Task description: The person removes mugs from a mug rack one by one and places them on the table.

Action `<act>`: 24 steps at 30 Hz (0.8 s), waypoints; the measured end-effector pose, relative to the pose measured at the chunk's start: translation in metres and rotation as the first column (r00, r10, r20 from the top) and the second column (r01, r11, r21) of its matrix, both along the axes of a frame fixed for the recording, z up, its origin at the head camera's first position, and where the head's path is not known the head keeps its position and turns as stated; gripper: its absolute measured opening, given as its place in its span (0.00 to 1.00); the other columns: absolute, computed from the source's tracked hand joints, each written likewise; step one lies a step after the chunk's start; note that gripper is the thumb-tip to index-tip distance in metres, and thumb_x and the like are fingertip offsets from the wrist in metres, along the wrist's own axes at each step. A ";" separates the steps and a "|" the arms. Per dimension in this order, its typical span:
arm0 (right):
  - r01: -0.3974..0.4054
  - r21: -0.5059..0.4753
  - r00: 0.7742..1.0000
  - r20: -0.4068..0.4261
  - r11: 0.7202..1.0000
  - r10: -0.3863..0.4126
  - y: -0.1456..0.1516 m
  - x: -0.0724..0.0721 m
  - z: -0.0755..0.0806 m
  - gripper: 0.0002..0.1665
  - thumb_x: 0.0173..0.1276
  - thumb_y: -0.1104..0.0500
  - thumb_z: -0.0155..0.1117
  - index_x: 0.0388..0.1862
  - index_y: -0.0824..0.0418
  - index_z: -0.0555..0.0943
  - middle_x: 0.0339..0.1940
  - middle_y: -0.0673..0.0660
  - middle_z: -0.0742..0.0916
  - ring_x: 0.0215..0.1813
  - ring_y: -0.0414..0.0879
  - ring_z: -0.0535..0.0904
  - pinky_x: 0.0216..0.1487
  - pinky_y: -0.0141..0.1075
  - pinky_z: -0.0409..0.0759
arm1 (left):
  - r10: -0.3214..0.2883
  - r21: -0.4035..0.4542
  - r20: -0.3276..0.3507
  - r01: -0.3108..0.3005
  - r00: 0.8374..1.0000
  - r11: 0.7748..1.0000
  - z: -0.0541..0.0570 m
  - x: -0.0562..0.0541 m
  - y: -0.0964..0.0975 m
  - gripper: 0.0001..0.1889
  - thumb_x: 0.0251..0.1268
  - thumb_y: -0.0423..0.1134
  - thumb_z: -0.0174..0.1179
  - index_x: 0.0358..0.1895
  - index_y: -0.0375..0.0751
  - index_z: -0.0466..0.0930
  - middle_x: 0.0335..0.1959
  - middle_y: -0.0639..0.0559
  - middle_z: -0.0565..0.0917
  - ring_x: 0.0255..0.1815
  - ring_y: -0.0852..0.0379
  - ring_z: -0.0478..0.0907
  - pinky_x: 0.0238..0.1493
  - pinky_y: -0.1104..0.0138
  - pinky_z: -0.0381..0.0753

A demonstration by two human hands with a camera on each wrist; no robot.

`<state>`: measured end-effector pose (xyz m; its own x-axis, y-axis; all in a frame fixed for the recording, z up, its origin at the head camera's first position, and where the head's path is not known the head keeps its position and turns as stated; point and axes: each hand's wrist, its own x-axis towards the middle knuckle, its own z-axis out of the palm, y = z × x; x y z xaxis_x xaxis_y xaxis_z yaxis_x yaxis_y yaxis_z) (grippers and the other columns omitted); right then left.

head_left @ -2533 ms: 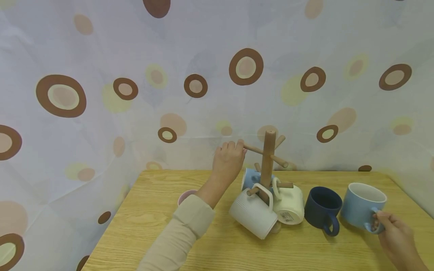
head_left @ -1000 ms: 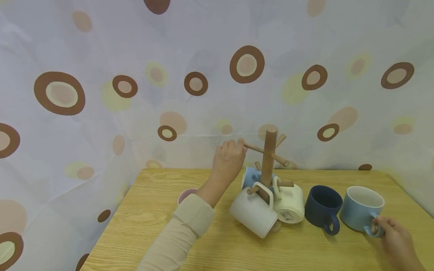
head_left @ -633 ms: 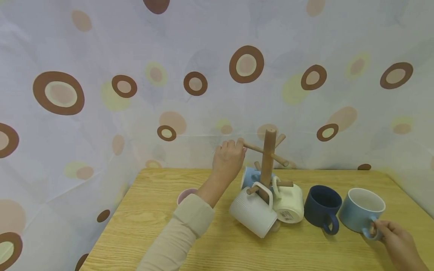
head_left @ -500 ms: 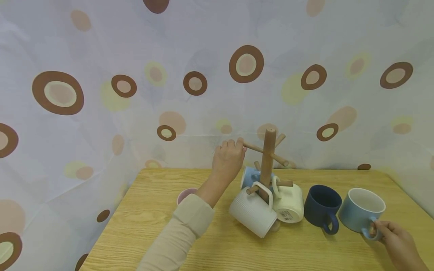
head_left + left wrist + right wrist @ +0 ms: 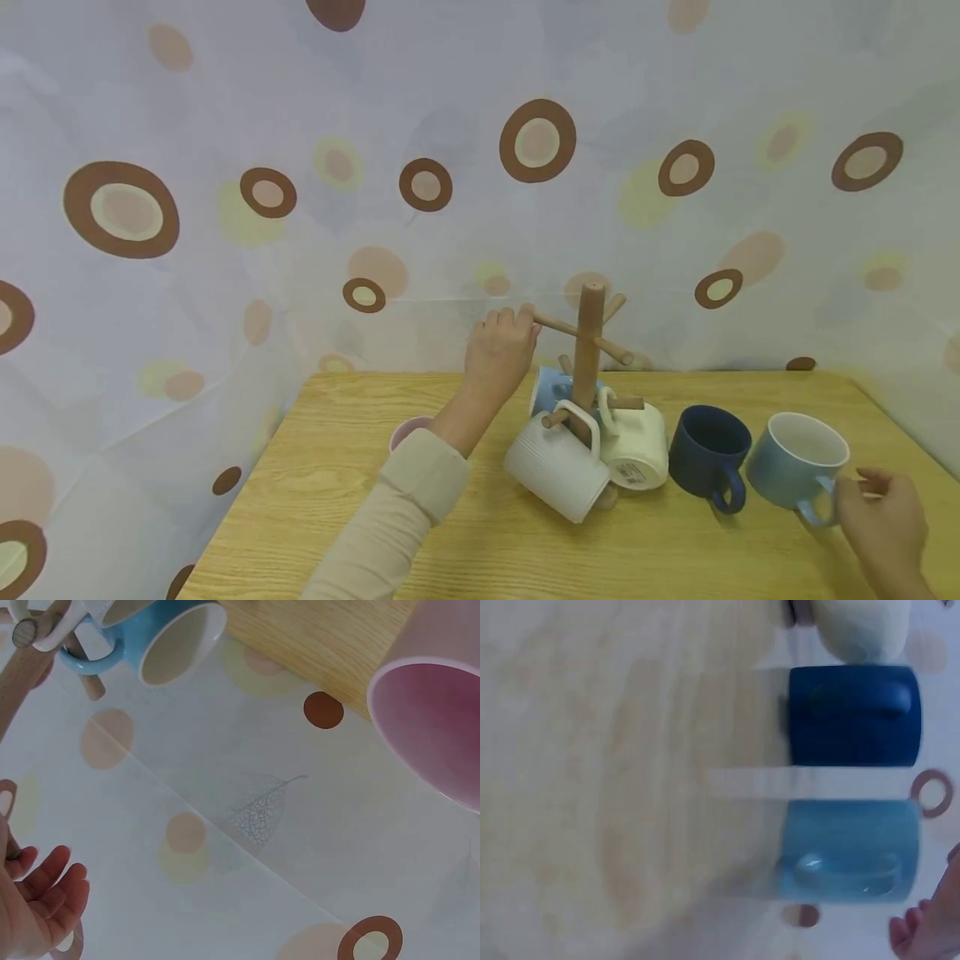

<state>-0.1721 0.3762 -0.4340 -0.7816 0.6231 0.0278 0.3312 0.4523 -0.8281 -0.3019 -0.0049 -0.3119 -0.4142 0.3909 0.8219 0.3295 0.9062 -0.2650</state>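
Note:
My left hand [image 5: 501,350] holds the end of an upper peg on a wooden mug tree [image 5: 589,350]; the left wrist view shows its fingers [image 5: 56,900] curled. A light blue mug [image 5: 783,467] stands upright at the right, handle toward my right hand [image 5: 887,521]. That hand is loosely bent beside the handle and holds nothing; the right wrist view shows a gap between its fingers [image 5: 904,930] and the mug. Left of this mug stands a navy mug [image 5: 701,458]. A white ribbed mug [image 5: 557,468], a cream mug [image 5: 643,446] and a blue mug [image 5: 544,392] hang on the lower pegs.
A pink mug [image 5: 407,432] stands on the wooden table [image 5: 330,467], partly hidden behind my left forearm. Two more upper pegs [image 5: 617,352] carry no mugs. A patterned curtain [image 5: 450,233] lines the back and sides.
My right hand has let go of the light blue mug's handle and drawn slightly right. That mug had been lowered and shifted a little before. My left hand stays on the peg.

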 end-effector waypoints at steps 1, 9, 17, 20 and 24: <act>0.054 0.038 0.994 -0.095 0.998 -0.050 -0.009 -0.001 0.005 0.24 0.64 0.59 0.49 0.53 0.75 0.67 0.35 0.47 0.75 0.34 0.31 0.67 0.32 0.23 0.69 | 0.002 -0.001 0.000 -0.002 1.000 1.000 0.000 0.000 0.000 0.11 0.62 0.47 0.59 0.39 0.43 0.79 0.22 0.52 0.82 0.23 0.57 0.79 0.22 0.70 0.76; -0.103 0.415 0.806 -0.498 0.904 0.320 -0.075 -0.013 0.038 0.12 0.59 0.69 0.54 0.39 0.76 0.75 0.34 0.43 0.78 0.39 0.21 0.60 0.40 0.21 0.60 | -0.011 -0.019 -0.015 0.010 1.000 1.000 0.000 -0.003 -0.002 0.12 0.61 0.47 0.60 0.39 0.43 0.79 0.23 0.52 0.82 0.23 0.58 0.79 0.22 0.70 0.76; -0.310 0.630 0.690 -0.366 0.712 0.624 -0.121 -0.037 0.046 0.15 0.59 0.70 0.59 0.44 0.77 0.74 0.41 0.73 0.79 0.46 0.63 0.70 0.45 0.54 0.66 | -0.018 -0.019 0.006 0.018 1.000 1.000 0.001 -0.002 -0.002 0.12 0.61 0.47 0.60 0.40 0.43 0.80 0.25 0.51 0.83 0.25 0.57 0.80 0.24 0.70 0.78; -0.320 0.695 0.670 -0.315 0.644 0.673 -0.129 -0.047 0.044 0.19 0.57 0.68 0.64 0.46 0.76 0.74 0.42 0.71 0.80 0.47 0.65 0.71 0.46 0.57 0.69 | -0.026 -0.003 0.013 0.026 1.000 1.000 0.000 -0.001 -0.002 0.12 0.62 0.47 0.59 0.40 0.43 0.79 0.24 0.51 0.82 0.24 0.56 0.80 0.23 0.70 0.77; -0.261 0.808 0.631 -0.271 0.527 0.727 -0.136 -0.057 0.042 0.21 0.58 0.62 0.66 0.46 0.75 0.75 0.40 0.70 0.81 0.45 0.65 0.74 0.47 0.56 0.71 | -0.045 0.021 0.022 0.044 0.999 0.999 0.000 0.000 -0.002 0.11 0.63 0.46 0.58 0.40 0.43 0.79 0.23 0.50 0.81 0.23 0.56 0.79 0.22 0.69 0.76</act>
<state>-0.2295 0.2406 -0.3921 -0.6355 -0.2519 0.7299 -0.5143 0.8432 -0.1567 -0.3022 -0.0070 -0.3118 -0.4154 0.3927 0.8205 0.3752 0.8957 -0.2387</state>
